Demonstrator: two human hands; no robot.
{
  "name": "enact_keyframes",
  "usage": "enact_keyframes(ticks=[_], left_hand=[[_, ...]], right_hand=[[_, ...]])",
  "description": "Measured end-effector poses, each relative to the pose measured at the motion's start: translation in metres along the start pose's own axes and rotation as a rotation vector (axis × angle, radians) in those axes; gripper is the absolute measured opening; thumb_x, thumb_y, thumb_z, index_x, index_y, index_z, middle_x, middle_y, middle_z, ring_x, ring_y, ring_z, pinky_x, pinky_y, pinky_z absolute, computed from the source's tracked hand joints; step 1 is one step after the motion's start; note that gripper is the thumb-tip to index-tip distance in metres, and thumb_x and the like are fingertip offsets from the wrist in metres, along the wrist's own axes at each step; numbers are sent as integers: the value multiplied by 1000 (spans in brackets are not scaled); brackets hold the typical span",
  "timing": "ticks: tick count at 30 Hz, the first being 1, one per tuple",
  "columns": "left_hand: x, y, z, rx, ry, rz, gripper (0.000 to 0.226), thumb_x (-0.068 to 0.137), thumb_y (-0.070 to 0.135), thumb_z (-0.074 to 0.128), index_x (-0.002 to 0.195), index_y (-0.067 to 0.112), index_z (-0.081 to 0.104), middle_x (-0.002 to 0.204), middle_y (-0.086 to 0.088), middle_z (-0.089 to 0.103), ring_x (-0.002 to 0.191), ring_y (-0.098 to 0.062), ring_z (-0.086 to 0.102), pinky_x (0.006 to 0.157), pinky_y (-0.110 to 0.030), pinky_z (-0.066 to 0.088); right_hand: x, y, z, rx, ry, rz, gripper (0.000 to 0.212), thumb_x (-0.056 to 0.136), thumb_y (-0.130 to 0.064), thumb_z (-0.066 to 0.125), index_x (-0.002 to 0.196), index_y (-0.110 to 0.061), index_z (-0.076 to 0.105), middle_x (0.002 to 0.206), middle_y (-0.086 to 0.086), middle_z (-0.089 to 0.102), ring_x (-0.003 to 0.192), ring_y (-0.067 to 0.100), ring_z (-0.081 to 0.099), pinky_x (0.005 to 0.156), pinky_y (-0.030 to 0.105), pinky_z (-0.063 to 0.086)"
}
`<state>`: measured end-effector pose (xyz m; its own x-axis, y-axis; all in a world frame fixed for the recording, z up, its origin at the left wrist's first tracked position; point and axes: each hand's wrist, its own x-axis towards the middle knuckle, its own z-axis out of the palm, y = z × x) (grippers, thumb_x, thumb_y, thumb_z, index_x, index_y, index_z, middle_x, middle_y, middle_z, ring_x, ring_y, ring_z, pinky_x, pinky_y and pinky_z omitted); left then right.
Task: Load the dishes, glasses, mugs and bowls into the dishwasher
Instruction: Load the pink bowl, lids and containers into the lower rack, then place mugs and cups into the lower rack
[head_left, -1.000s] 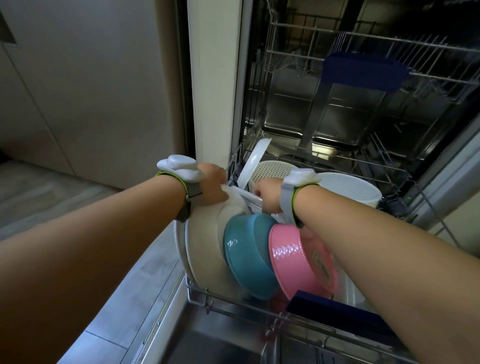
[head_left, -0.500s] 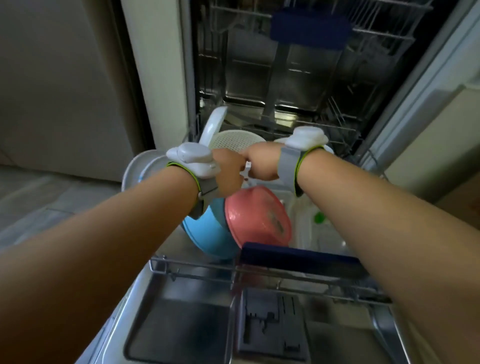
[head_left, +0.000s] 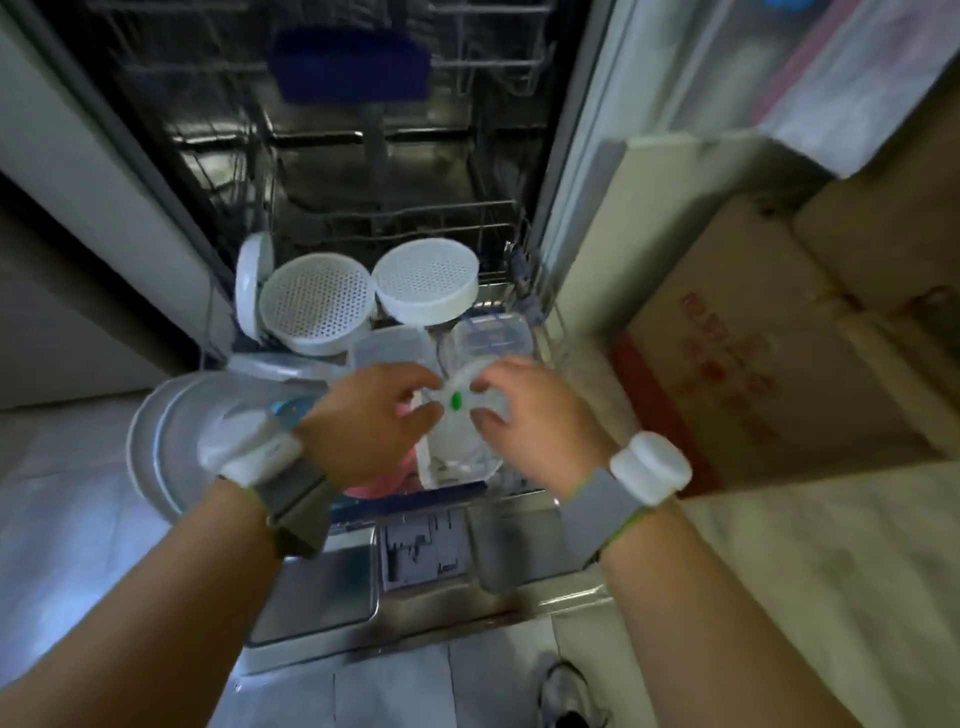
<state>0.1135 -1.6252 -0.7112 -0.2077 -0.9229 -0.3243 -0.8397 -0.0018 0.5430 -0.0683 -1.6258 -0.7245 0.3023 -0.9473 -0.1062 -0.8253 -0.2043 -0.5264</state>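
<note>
Inspector: Since the earlier frame both hands are sitting further right in the lower rack (head_left: 524, 312), away from the large plates and over a clear container. The view is also looking more steeply down.

Clerk: What is each hand doing at present?

Inspector: The left hand (head_left: 363, 421) and the right hand (head_left: 530, 415) are meeting at a clear lid with a green tab (head_left: 456, 399). The fingers of both are curling at its rim from either side. The frame is blurring there, so whether they are actually pinching the lid or only touching it, the inspector cannot tell. Each wrist is wearing a grey strap with a white puck.

Clerk: And where is the lid sitting?

Inspector: It is lying above a clear container (head_left: 457, 457) near the front right of the lower rack. Whether it is resting on that container cannot be told.

Clerk: The rest of the load?

Inspector: Two white perforated strainers, one left (head_left: 317, 304) and one right (head_left: 426, 283), are leaning at the back of the rack. A small white plate (head_left: 252, 286) is standing on edge just left of them. A clear rectangular lid (head_left: 493, 338) is lying behind the hands. The large plates (head_left: 161, 447) are standing at the front left. A pink bowl (head_left: 374, 486) is showing just under the left wrist, and a sliver of a blue bowl (head_left: 288, 410) beside it.

Clerk: Surroundings?

Inspector: The dishwasher door (head_left: 322, 587) is lying open below, and cardboard boxes (head_left: 779, 338) are standing to the right.
</note>
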Motion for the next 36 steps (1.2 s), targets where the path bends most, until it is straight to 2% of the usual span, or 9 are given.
enact_keyframes(ticks=[7, 10, 13, 17, 20, 24, 27, 33, 36], left_hand=[[-64, 133, -51, -20, -218, 8, 27, 94, 28, 58, 119, 21, 64, 103, 6, 65, 97, -13, 59, 91, -29, 46], [-93, 196, -95, -40, -274, 36, 15, 95, 26, 55, 108, 28, 62, 89, 14, 58, 84, -1, 55, 79, -16, 43], [-115, 264, -137, 1, -306, 87, 26, 96, 31, 51, 113, 18, 66, 109, -1, 66, 101, -17, 61, 88, -30, 48], [-139, 342, -156, 79, -314, 229, 30, 95, 30, 52, 120, 19, 65, 120, -2, 64, 112, -22, 58, 86, -25, 44], [-162, 409, -141, 77, -401, 399, 26, 98, 24, 51, 119, 15, 62, 116, -3, 65, 104, -20, 60, 84, -26, 44], [-213, 517, -89, -49, -594, 561, 16, 95, 21, 55, 109, 24, 62, 109, -2, 65, 87, -18, 61, 74, -27, 50], [-276, 594, -36, -34, -706, 795, 14, 92, 23, 59, 104, 31, 62, 108, 3, 66, 98, -15, 63, 90, -34, 51], [-495, 733, 83, 136, -1128, 1207, 22, 95, 26, 56, 116, 24, 61, 108, 9, 63, 96, -6, 59, 79, -17, 46], [-587, 784, 139, 209, -1190, 1358, 21, 93, 26, 57, 114, 25, 62, 104, 8, 64, 95, -10, 60, 83, -24, 50]], right_hand=[[-74, -31, -118, 85, -198, 204, 25, 88, -26, 60, 111, -16, 64, 108, 8, 64, 101, 26, 60, 75, 23, 37], [-107, -53, -190, 99, -162, 258, 20, 90, -26, 59, 105, -14, 65, 102, 6, 65, 96, 23, 61, 73, 25, 41], [-144, -74, -271, 69, -127, 304, 24, 91, -27, 58, 109, -12, 65, 108, 7, 65, 102, 25, 60, 81, 32, 46], [-208, -86, -347, 56, -38, 454, 29, 93, -28, 56, 116, -10, 61, 115, 8, 60, 109, 27, 57, 83, 29, 44], [-284, -83, -386, 110, -35, 612, 31, 100, -21, 46, 123, -5, 59, 122, 10, 59, 114, 27, 54, 87, 26, 38], [-415, -64, -439, 131, 234, 930, 37, 94, -32, 57, 127, -18, 57, 129, 2, 58, 113, 22, 56, 94, 29, 46], [-520, -66, -468, 145, 432, 1139, 37, 92, -36, 58, 126, -22, 58, 125, -2, 60, 111, 20, 58, 91, 29, 47], [-795, -96, -478, 112, 785, 1565, 30, 89, -33, 61, 111, -14, 65, 108, 4, 66, 101, 23, 62, 80, 27, 44], [-900, -113, -470, 134, 868, 1708, 26, 89, -32, 62, 106, -12, 66, 104, 4, 66, 99, 21, 61, 79, 28, 43]])
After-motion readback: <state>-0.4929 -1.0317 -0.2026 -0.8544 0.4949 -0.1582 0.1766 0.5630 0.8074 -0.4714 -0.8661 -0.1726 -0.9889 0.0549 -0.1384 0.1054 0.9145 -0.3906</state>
